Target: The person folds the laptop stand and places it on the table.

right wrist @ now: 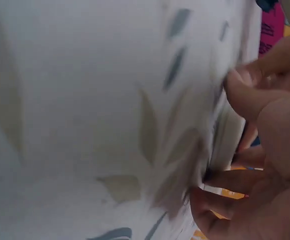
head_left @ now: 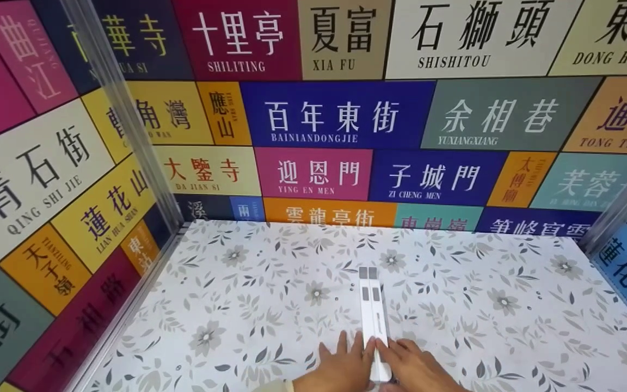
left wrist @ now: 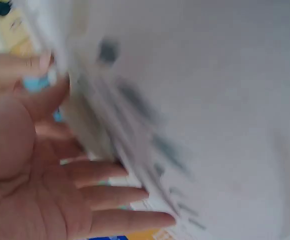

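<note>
A slim white folded laptop stand (head_left: 372, 313) with grey pads lies lengthwise on the flower-patterned table. My left hand (head_left: 340, 363) is at its near left side, thumb against the stand and the other fingers spread out straight. In the left wrist view the palm of the left hand (left wrist: 50, 185) shows, fingers extended towards the stand's edge. On the near right side, my right hand (head_left: 414, 366) grips the stand, its thumb on top. The right wrist view has the right hand (right wrist: 255, 185) with curled fingers along the stand (right wrist: 227, 137).
The table (head_left: 226, 305) has a white cover printed with grey leaves and flowers. Panels of coloured signs (head_left: 335, 114) rise behind it and at both sides. A clear corner strip (head_left: 134, 120) runs up at the left.
</note>
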`<act>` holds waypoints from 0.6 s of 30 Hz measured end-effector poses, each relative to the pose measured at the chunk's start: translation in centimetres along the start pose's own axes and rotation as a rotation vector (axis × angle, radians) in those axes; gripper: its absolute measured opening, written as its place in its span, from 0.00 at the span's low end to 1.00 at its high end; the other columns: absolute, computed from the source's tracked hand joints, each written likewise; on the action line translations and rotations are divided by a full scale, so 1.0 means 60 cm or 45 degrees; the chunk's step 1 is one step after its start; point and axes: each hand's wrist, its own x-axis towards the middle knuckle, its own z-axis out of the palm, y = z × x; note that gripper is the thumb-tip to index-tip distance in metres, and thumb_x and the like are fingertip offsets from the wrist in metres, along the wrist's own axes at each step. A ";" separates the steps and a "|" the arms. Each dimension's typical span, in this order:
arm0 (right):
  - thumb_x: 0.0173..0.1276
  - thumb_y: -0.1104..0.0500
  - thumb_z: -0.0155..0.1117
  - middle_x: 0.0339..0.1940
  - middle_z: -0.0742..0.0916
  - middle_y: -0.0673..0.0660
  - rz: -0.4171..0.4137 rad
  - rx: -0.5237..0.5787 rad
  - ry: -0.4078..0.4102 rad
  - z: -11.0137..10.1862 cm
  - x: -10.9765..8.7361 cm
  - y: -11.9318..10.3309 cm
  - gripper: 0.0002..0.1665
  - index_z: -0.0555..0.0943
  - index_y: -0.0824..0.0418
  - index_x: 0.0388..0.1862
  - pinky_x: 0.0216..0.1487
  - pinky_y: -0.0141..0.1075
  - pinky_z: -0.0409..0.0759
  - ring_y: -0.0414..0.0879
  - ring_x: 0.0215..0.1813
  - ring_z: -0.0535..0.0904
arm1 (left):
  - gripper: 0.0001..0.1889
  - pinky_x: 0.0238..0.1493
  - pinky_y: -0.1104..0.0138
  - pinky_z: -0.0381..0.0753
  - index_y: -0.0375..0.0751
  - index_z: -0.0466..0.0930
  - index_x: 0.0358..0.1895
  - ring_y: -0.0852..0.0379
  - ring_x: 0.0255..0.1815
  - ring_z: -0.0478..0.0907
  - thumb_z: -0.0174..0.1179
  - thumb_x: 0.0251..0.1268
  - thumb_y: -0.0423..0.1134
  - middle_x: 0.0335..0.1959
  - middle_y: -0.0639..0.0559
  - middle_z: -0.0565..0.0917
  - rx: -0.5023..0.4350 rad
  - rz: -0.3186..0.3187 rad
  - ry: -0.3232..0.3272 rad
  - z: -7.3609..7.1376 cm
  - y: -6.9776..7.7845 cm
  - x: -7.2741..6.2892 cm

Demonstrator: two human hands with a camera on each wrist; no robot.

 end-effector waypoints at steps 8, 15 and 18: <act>0.68 0.37 0.66 0.66 0.82 0.64 0.184 -0.055 -0.012 0.001 0.021 0.005 0.46 0.70 0.64 0.75 0.40 0.61 0.80 0.61 0.60 0.77 | 0.39 0.66 0.29 0.68 0.66 0.53 0.82 0.41 0.82 0.56 0.56 0.71 0.63 0.83 0.59 0.58 0.011 -0.071 0.055 -0.015 0.002 0.027; 0.61 0.42 0.75 0.64 0.85 0.58 0.312 -0.064 0.069 -0.012 0.064 0.038 0.44 0.74 0.57 0.73 0.45 0.66 0.78 0.58 0.63 0.78 | 0.38 0.66 0.29 0.68 0.69 0.49 0.82 0.36 0.82 0.54 0.54 0.73 0.61 0.84 0.61 0.55 -0.012 -0.114 0.089 -0.045 -0.011 0.075; 0.59 0.42 0.77 0.61 0.86 0.58 0.346 -0.043 0.060 -0.014 0.074 0.046 0.44 0.74 0.56 0.71 0.45 0.68 0.77 0.58 0.63 0.78 | 0.38 0.65 0.29 0.68 0.69 0.50 0.82 0.36 0.82 0.54 0.55 0.73 0.60 0.83 0.61 0.55 -0.020 -0.119 0.092 -0.049 -0.012 0.083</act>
